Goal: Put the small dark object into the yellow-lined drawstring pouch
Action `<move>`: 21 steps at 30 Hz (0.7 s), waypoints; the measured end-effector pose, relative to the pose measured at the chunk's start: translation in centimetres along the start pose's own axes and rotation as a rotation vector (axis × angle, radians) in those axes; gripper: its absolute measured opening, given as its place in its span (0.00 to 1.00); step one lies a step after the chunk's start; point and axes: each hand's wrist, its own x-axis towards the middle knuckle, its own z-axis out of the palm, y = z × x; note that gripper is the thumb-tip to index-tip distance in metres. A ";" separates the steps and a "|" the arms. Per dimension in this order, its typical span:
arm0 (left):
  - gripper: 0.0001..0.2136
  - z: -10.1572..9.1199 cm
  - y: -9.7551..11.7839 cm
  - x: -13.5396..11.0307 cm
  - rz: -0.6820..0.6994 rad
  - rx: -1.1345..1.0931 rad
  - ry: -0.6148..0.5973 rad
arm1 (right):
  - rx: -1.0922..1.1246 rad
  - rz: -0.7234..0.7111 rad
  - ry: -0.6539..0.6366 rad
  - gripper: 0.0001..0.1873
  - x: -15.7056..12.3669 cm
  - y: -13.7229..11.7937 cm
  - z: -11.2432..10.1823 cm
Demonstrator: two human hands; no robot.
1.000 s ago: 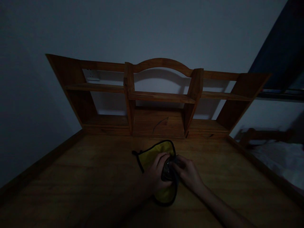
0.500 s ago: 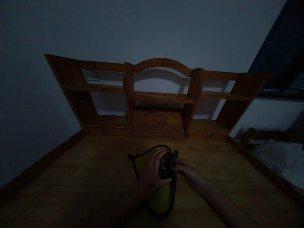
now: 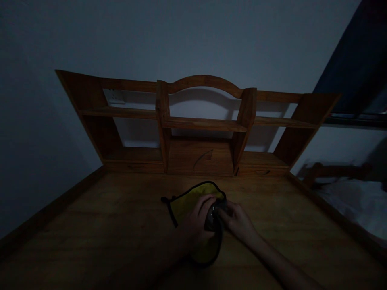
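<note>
A dark, shiny, rounded object [image 3: 211, 219] is gripped in my left hand [image 3: 198, 219], its fingers curled over the top and the thumb beneath. Dim light hides what kind of object it is. Under and around it spreads a yellow cloth [image 3: 187, 203] with black edging and a grey underside. My right hand [image 3: 238, 221] has its fingers closed on a folded part of the cloth, pressed against the right side of the shiny object.
The cloth lies over a wooden desk top [image 3: 121, 225]. Behind stands a wooden shelf unit [image 3: 205, 125] with small drawers, against a pale wall. A raised wooden edge [image 3: 326, 205] runs along the right, with white bedding [image 3: 356, 201] beyond.
My right hand has moved slightly left, and its fingers now press the cloth onto the shiny object. The object has turned a little in my left hand.
</note>
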 end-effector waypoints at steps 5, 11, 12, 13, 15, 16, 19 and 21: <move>0.38 0.2 -0.2 0.0 -0.009 -0.016 0.026 | -0.180 -0.102 0.006 0.12 -0.3 -0.6 -0.8; 0.41 0.1 0.1 -0.2 -0.031 -0.047 0.003 | -0.259 -0.155 0.026 0.13 -0.7 -0.9 -1.4; 0.42 0.1 0.1 -0.2 -0.034 -0.054 0.000 | -0.278 -0.151 0.045 0.13 -0.6 -0.9 -1.4; 0.42 0.0 0.2 -0.2 -0.034 -0.062 0.003 | -0.293 -0.141 0.062 0.13 -0.6 -0.9 -1.4; 0.43 0.0 0.3 -0.1 -0.035 -0.077 0.013 | -0.293 -0.111 0.090 0.14 -0.5 -0.8 -1.4; 0.42 0.0 0.3 -0.1 -0.040 -0.086 0.026 | -0.275 -0.092 0.094 0.14 -0.4 -0.7 -1.3; 0.40 -0.2 0.4 0.3 -0.071 -0.108 0.085 | -0.120 -0.025 0.044 0.14 0.0 -0.6 -1.0; 0.38 -0.3 0.4 0.5 -0.082 -0.116 0.152 | 0.051 0.027 -0.026 0.14 0.1 -0.5 -0.6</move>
